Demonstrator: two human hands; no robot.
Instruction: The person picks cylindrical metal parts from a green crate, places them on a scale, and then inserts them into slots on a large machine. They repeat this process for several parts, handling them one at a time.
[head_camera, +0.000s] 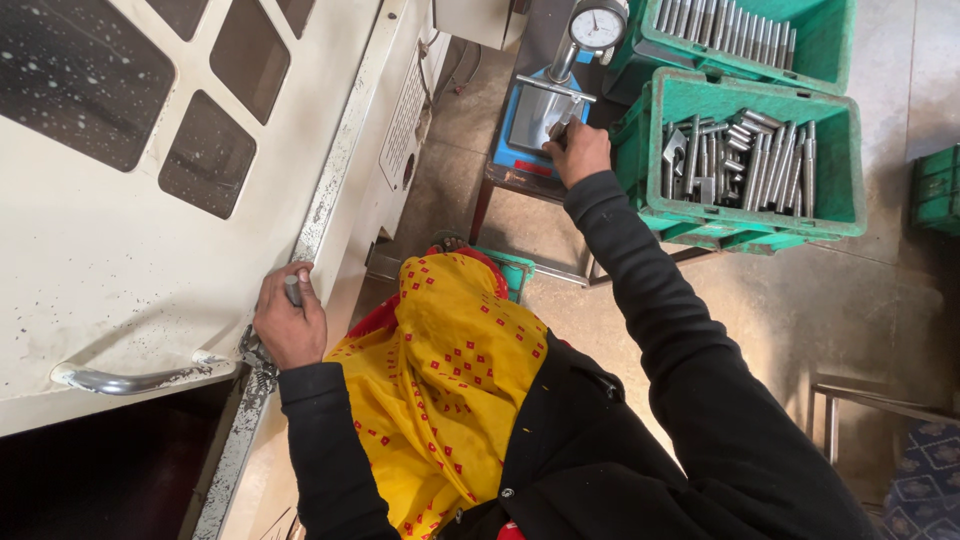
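One metal rod (292, 290) inside left hand (288, 325), upright

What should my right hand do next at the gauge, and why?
Probably seat the metal part squarely under the dial gauge: the right hand is already at its stand, while the left hand holds another part against the machine door.

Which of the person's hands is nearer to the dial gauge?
Right. The right hand rests at the foot of the dial gauge stand; the left hand, holding a small metal pin, is far off at the machine door.
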